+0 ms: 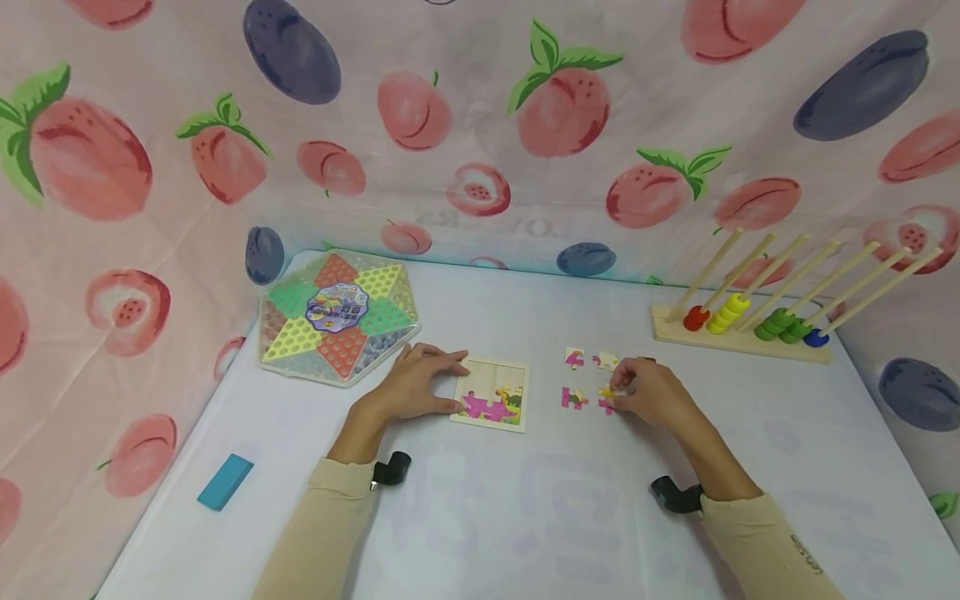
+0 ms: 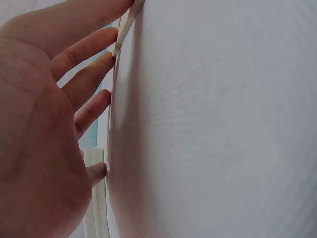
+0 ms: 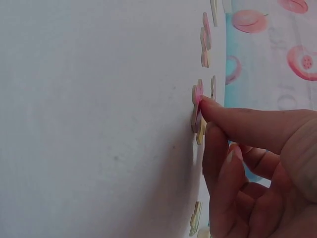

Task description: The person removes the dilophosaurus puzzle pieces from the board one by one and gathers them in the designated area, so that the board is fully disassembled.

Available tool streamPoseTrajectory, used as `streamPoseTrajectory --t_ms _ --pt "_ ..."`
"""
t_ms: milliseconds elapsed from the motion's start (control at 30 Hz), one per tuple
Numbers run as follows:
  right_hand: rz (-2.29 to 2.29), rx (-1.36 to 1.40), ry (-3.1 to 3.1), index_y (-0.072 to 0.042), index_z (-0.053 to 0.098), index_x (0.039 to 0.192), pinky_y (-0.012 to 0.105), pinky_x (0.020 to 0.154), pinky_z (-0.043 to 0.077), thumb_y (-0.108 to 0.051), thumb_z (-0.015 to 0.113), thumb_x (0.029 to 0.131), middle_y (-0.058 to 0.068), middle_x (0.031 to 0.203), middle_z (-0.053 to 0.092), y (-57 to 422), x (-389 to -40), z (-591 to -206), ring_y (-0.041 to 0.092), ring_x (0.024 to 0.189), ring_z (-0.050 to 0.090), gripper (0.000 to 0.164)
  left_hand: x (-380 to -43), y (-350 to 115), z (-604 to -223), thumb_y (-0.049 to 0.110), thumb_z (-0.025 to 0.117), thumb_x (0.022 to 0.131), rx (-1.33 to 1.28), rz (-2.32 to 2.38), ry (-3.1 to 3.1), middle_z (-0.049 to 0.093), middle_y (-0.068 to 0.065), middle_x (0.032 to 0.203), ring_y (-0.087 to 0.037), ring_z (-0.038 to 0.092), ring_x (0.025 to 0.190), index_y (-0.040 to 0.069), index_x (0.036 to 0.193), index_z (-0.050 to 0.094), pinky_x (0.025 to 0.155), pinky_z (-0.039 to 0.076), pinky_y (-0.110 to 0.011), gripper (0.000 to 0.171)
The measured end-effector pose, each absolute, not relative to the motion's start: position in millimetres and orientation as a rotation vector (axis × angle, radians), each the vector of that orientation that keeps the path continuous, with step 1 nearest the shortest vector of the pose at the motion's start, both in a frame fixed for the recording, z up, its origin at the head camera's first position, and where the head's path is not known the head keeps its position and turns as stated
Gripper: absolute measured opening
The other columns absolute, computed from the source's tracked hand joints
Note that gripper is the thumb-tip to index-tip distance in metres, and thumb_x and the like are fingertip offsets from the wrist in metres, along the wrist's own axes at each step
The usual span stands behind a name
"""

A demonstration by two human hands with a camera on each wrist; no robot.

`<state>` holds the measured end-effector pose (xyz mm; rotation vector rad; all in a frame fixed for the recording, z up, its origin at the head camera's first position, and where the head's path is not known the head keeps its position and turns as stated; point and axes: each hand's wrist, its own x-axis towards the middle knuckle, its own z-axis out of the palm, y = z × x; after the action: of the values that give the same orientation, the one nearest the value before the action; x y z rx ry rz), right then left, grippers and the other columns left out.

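Observation:
A square wooden puzzle board (image 1: 480, 375) lies on the table, pink and green pieces filling its lower part and bare wood showing above. My left hand (image 1: 416, 385) rests along the board's left side, thumb near the lower corner and forefinger at the upper one. In the left wrist view its fingers (image 2: 91, 74) look extended and spread. To the right, my right hand (image 1: 651, 393) pinches a pink-and-yellow puzzle piece (image 1: 606, 403) between thumb and forefinger, low over the table. Near it lie loose puzzle pieces (image 1: 574, 358), one partly hidden behind the hand.
A hexagonal Chinese checkers set (image 1: 339, 317) lies at the back left. At the back right stands a wooden peg rack (image 1: 738, 340) with coloured beads on upright rods. A blue block (image 1: 225, 482) sits at the front left. Fruit-printed cloth hangs behind the table.

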<state>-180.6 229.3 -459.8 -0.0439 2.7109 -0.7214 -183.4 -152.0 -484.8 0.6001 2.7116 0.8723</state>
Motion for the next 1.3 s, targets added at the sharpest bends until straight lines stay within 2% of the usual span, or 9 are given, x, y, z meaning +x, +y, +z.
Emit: streamPoseTrajectory --t_ms 267,500,633,733,867,1067,1300 --pt "-0.719 -0.092 2.724 -0.009 0.064 0.099 0.028 0.071 0.043 -0.020 0.083 0.084 0.010 0.096 0.060 227.6 -183.5 -456.6 0.024 0.092 0.054 0.026 -183.6 -152.7 -483.9 0.032 0.086 0.079 0.604 0.862 2.715 0.056 0.005 0.153 -0.026 0.043 0.139 0.024 0.130 0.070 0.127 0.010 -0.064 0.054" --pt "-0.854 -0.153 2.747 -0.009 0.068 0.112 0.027 0.072 0.051 -0.027 0.077 0.089 0.012 0.107 0.066 217.2 -190.0 -453.0 0.026 0.097 0.058 0.030 -182.9 -152.3 -484.2 0.032 0.086 0.080 0.606 0.860 2.707 0.054 0.006 0.155 -0.026 0.042 0.139 0.024 0.130 0.070 0.127 0.012 -0.062 0.053" --pt "-0.912 -0.277 2.777 -0.010 0.070 0.118 0.040 0.086 0.058 -0.029 0.078 0.088 0.013 0.122 0.069 201.8 -194.1 -449.4 0.031 0.109 0.061 0.037 -182.6 -152.8 -484.3 0.033 0.086 0.080 0.606 0.856 2.710 0.055 0.005 0.154 -0.026 0.043 0.139 0.024 0.130 0.070 0.127 0.014 -0.062 0.053" --pt "-0.955 -0.386 2.775 -0.011 0.071 0.121 0.051 0.097 0.057 -0.026 0.081 0.087 0.012 0.132 0.067 186.7 -196.7 -447.7 0.033 0.119 0.061 0.039 -182.9 -153.1 -484.7 0.032 0.086 0.080 0.602 0.857 2.713 0.057 0.005 0.153 -0.026 0.043 0.139 0.024 0.131 0.070 0.127 0.013 -0.063 0.054" --pt "-1.001 -0.541 2.726 -0.012 0.073 0.120 0.052 0.099 0.057 -0.023 0.084 0.084 0.010 0.139 0.065 165.5 -199.0 -446.9 0.033 0.126 0.060 0.039 -183.2 -153.8 -484.7 0.032 0.086 0.080 0.594 0.869 2.709 0.057 0.004 0.152 -0.026 0.042 0.139 0.024 0.131 0.069 0.128 0.008 -0.065 0.054" --pt "-0.972 -0.742 2.638 -0.013 0.077 0.116 0.053 0.100 0.055 -0.022 0.086 0.082 0.011 0.139 0.066 138.7 -197.4 -449.3 0.035 0.133 0.055 0.037 -183.0 -153.7 -483.6 0.032 0.085 0.081 0.582 0.866 2.700 0.055 0.005 0.154 -0.026 0.041 0.141 0.024 0.131 0.069 0.128 0.005 -0.066 0.053" --pt "-0.934 -0.807 2.563 -0.017 0.080 0.112 0.052 0.104 0.051 -0.020 0.087 0.080 0.008 0.136 0.070 123.9 -194.2 -460.6 0.032 0.129 0.059 0.032 -184.4 -152.9 -483.0 0.033 0.085 0.081 0.581 0.869 2.679 0.053 0.006 0.156 -0.026 0.040 0.142 0.025 0.132 0.069 0.128 0.003 -0.066 0.053"
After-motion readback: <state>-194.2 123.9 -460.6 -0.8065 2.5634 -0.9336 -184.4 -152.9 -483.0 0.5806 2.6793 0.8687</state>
